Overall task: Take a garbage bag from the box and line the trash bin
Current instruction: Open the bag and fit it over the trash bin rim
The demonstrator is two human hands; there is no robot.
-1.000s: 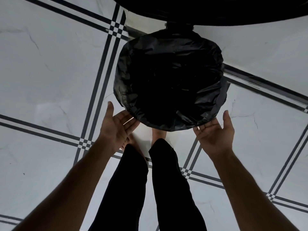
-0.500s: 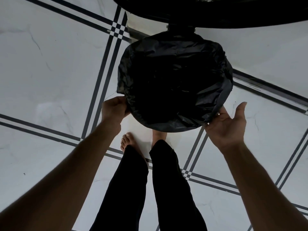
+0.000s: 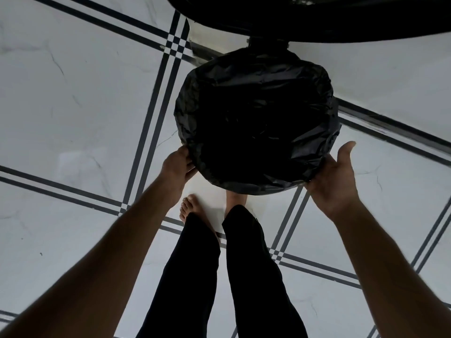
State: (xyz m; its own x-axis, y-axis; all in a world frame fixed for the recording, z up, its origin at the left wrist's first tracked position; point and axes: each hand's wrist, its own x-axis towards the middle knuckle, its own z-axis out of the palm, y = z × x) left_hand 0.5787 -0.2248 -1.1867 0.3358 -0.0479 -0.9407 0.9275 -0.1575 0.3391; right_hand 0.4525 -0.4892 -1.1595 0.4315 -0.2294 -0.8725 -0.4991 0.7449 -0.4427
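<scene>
Bag (image 3: 256, 113): black plastic, crinkled, spread over the round mouth of the bin and folded down over its rim all around; the bin's own wall is hidden under the plastic. It stands on the floor (image 3: 73, 106), just ahead of both sets of fingers.

Left hand (image 3: 177, 167): at the bag's near-left edge, back of hand up, fingers (image 3: 189, 164) curled round the folded-over plastic at the rim; fingertips hidden beneath the bag.

Right hand (image 3: 334, 176): at the bag's near-right edge, palm up and spread wide, thumb raised and apart; fingers straight, their tips going under the overhanging plastic, touching it and gripping nothing.

Floor: pale marbled tile with dark double lines crossing in a grid, beneath and around both hands.

Legs (image 3: 219, 276): dark trousers, bare feet on the tile, behind the fingers and between the two forearms; the toes of one foot lie under the bag's near edge.

Dark curved object (image 3: 317, 18): beyond the bin, at the top edge; what it is cannot be told.
</scene>
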